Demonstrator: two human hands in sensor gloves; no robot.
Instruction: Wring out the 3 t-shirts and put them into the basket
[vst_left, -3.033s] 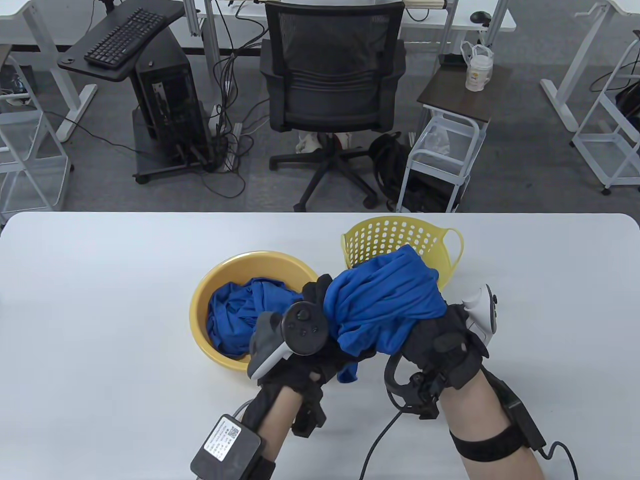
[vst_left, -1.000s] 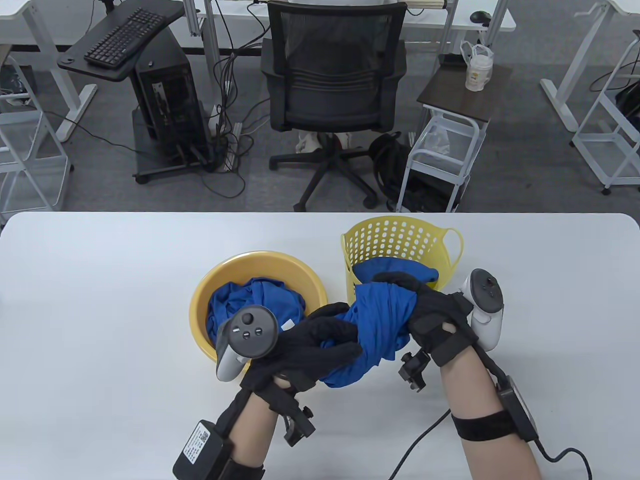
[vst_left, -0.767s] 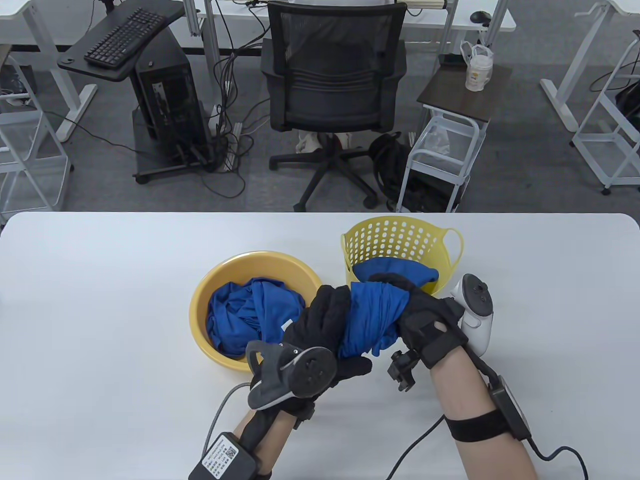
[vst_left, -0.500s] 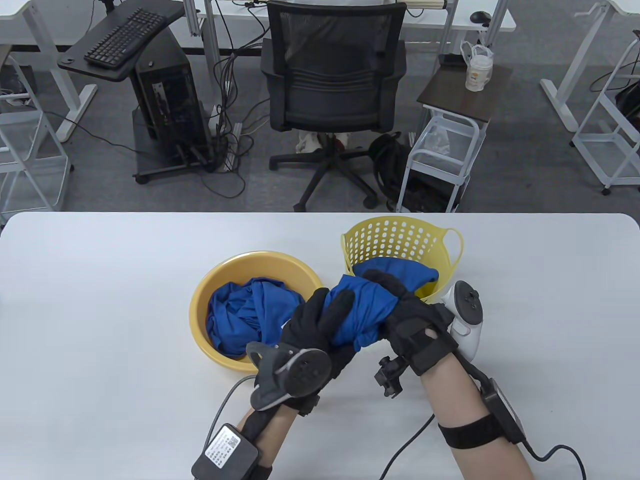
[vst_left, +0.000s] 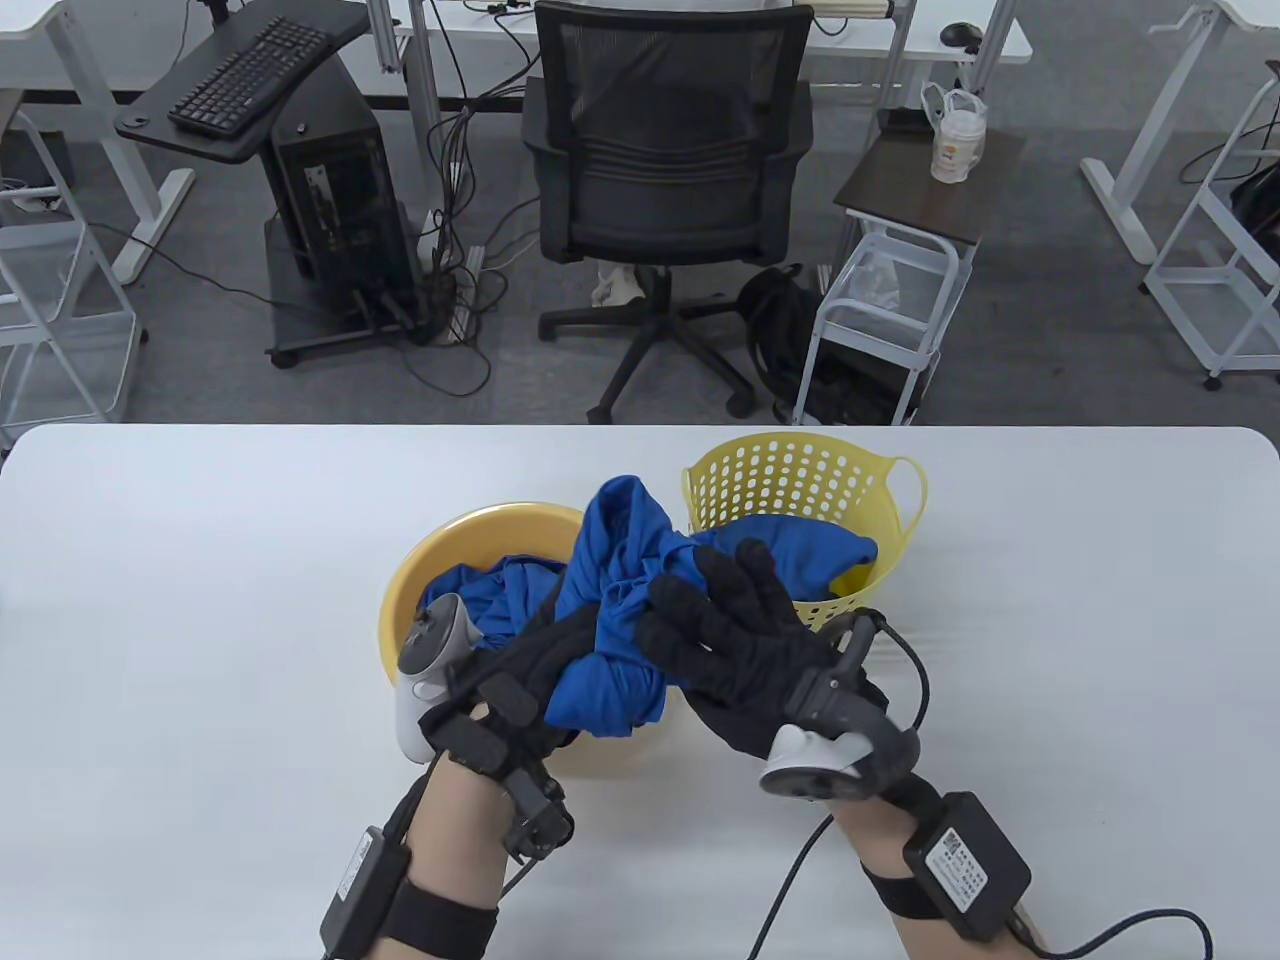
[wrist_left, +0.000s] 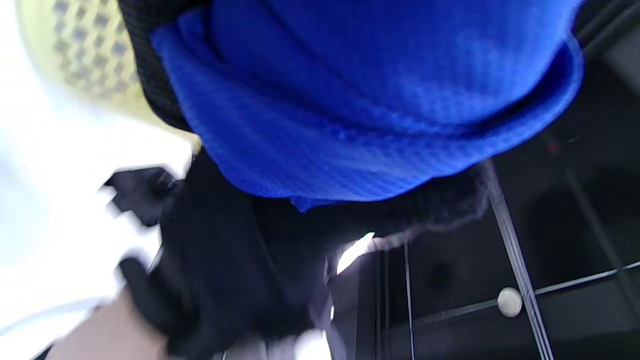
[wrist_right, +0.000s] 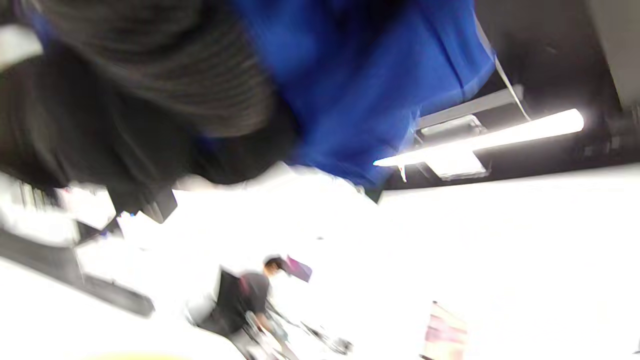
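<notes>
Right hand (vst_left: 745, 640): lower centre-right of the table view, palm turned up, fingers spread and nearly straight, pressed against the right side of the held t-shirt (vst_left: 615, 590); its tracker hangs below the wrist.
Left hand (vst_left: 530, 665): lower centre of the table view, under the cloth; its fingers are hidden by the fabric there, so that view alone does not settle the grasp.
Held t-shirt: a bunched blue wad raised off the table (vst_left: 200, 620) between both hands, its top peak rising in front of the gap between the bowl (vst_left: 430, 545) and the basket (vst_left: 800, 470).
Left wrist view: shows what the table view hides, the blue cloth (wrist_left: 370, 105) filling the upper frame with a black gloved finger curving round its left edge; blurred, but the left hand seems to grip the wad from beneath. A pale perforated basket wall (wrist_left: 80, 55) sits upper left.
Right wrist view: heavily blurred; dark glove at upper left, blue fabric (wrist_right: 360, 75) at upper centre, ceiling light at right. Finger pose cannot be read here.
Bowl: yellow, centre-left of the table view, just behind the left hand, holding another crumpled blue t-shirt (vst_left: 500, 595).
Basket: yellow, perforated, right of the bowl, with a blue t-shirt (vst_left: 820, 555) lying inside at its near wall.
Beyond the table: office chair (vst_left: 665, 200) at upper centre, keyboard (vst_left: 250, 75) upper left.
</notes>
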